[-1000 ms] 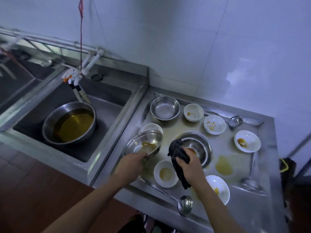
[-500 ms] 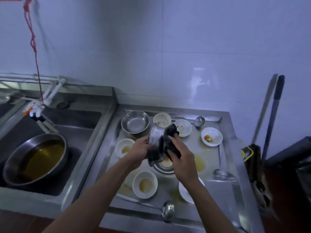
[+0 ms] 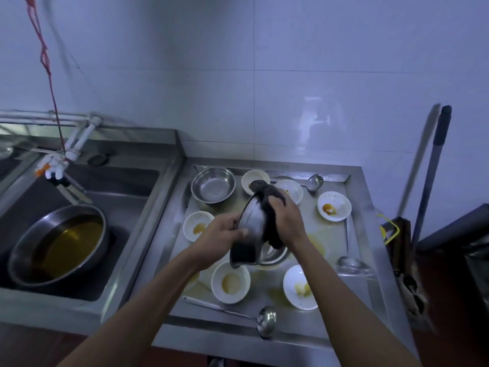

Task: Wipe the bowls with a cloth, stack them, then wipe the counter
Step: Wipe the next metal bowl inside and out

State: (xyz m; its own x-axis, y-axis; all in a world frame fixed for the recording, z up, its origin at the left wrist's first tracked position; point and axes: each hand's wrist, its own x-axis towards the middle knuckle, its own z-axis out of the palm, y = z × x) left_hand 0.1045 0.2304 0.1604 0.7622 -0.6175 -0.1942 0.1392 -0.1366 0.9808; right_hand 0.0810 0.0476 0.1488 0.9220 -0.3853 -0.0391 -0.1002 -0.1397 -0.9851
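**Steel bowl held on edge, wiping under way**

Risk first. I hold the steel bowl [image 3: 250, 229] tilted nearly on edge above the worktop [image 3: 341, 234]. My judgement: if my left hand [image 3: 221, 235] slips on the smooth wall, the bowl drops onto the second steel bowl [image 3: 275, 256] directly beneath it, or onto the white bowl [image 3: 230, 282] just in front. Yellow residue lies in most white bowls and in patches on the worktop, so a dragged cloth could spread it.

Hands. My left hand is curled round the near rim of the held bowl, gripping it. My right hand [image 3: 284, 221] is closed on the dark cloth [image 3: 267, 207], pressing it into the bowl's open side; the cloth bunches over the top rim and hangs below my wrist.

Position. The held bowl is over the middle of the worktop, with a clean-looking steel bowl [image 3: 213, 184] behind it to the left. No stack is formed yet.
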